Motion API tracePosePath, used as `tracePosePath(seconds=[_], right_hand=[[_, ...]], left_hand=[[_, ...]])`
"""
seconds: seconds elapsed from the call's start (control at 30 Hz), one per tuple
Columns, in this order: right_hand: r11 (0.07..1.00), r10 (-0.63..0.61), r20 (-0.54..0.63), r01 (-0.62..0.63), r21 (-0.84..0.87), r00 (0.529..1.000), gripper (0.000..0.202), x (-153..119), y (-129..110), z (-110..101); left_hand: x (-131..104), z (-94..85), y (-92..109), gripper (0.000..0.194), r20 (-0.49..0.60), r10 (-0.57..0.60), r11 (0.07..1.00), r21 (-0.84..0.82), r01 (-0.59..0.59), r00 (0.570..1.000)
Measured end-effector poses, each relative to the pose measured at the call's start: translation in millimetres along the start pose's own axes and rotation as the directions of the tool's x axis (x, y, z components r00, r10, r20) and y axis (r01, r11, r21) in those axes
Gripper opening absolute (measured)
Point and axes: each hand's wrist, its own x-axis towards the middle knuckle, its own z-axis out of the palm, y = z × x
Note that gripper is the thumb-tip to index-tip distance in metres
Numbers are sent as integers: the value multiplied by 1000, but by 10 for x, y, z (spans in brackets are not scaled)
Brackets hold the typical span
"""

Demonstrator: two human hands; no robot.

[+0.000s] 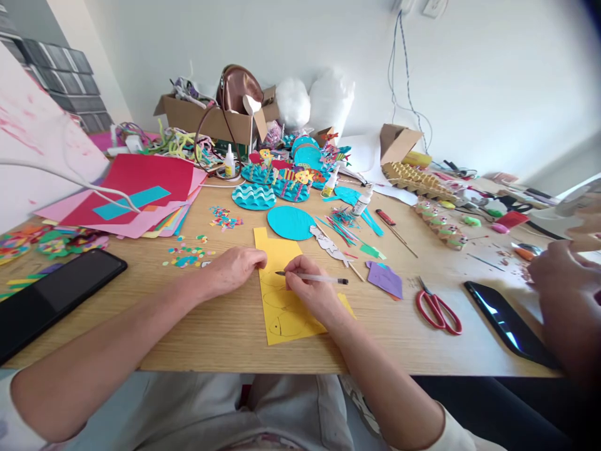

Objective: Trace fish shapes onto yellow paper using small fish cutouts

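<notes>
A sheet of yellow paper (278, 329) lies on the table before me, with fish outlines drawn on its lower part. My right hand (307, 285) grips a pen (323, 278) with a clear barrel; its dark tip points left, over the paper. At the sheet's left edge rests my left hand (239, 266), fingers curled in and pressed at the paper. Beyond the sheet is a turquoise paper oval (291, 222). A white cut-out figure (331, 246) and purple paper pieces (385, 279) lie to the right.
Red-handled scissors (437, 310) and a phone (507, 322) are at right, near another person's hands (566, 275). Another phone (61, 294) is at left. Colored paper sheets (136, 188), confetti dots (188, 255), glue bottles (362, 200) and finished paper crafts (291, 178) cover the table's back.
</notes>
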Motion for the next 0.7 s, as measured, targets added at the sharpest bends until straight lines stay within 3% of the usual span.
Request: tracePosePath(seconds=[0.2,0.43,0.7], right_hand=[[986,-54,6,54,-157,999,6,-21,-59,26],[977,-72,-3,70,-203,997,10,-17,-46,46],[973,-70,3,69,-219,998,10,-19,-28,59]], left_hand=[[-1,25,-30,24,-15,20,1000,-16,-20,1000],[-30,64,-51,25,-45,23,999,-24,-24,999],[-49,80,-62,28,-43,114,993,45,-112,993]])
